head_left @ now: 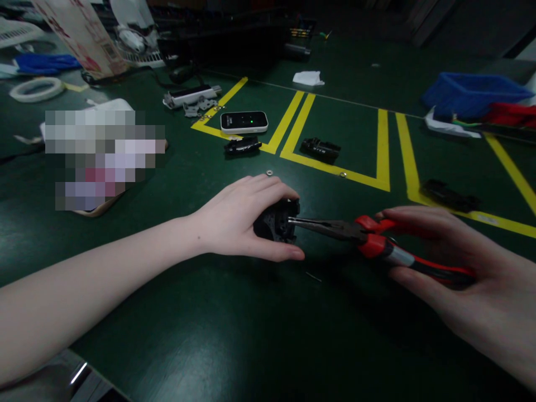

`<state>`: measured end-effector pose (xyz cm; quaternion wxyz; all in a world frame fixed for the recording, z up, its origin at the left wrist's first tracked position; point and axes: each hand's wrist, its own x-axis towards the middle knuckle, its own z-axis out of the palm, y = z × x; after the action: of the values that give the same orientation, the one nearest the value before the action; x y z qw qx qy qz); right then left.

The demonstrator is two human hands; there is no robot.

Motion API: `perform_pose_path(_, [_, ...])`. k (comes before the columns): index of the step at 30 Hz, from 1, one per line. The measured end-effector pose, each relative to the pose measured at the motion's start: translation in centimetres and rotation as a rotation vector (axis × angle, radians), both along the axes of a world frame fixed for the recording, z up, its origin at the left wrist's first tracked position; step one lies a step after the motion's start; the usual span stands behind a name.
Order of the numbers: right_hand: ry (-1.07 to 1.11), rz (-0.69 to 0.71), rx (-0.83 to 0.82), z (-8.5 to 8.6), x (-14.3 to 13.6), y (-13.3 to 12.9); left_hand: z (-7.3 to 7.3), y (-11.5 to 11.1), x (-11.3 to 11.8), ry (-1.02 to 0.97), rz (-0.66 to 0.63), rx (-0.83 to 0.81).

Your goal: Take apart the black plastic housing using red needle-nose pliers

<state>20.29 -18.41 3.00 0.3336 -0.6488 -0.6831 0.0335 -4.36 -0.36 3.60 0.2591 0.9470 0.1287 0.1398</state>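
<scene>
My left hand (pixel 247 218) is wrapped over a black plastic part (pixel 276 222) on the green table (pixel 201 335), thumb in front and fingers behind. In my right hand (pixel 452 245) are long-nose pliers (pixel 372 237) with red and black handles. The pliers point left, and their tips meet the right side of the black part at a small shiny piece. Whether the jaws are fully closed on it cannot be made out. A thin wire piece (pixel 313 276) lies just in front of the part.
Behind my hands lie a small ring (pixel 269 173), another ring (pixel 343 175), black parts (pixel 321 148) and a white-edged device (pixel 244 121) with a green light. A blue bin (pixel 473 95) stands back right; a tape roll (pixel 37 89) lies back left.
</scene>
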Motion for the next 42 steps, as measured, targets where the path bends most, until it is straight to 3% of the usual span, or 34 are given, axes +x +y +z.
perform_pose_path(33, [0.072, 0.019, -0.015, -0.16, -0.51, 0.18, -0.59, 0.23, 0.21, -0.020, -0.111, -0.012])
perform_pose_path(42, [0.038, -0.022, -0.011, 0.12, -0.61, -0.20, -0.52, 0.27, 0.08, -0.039, -0.092, -0.015])
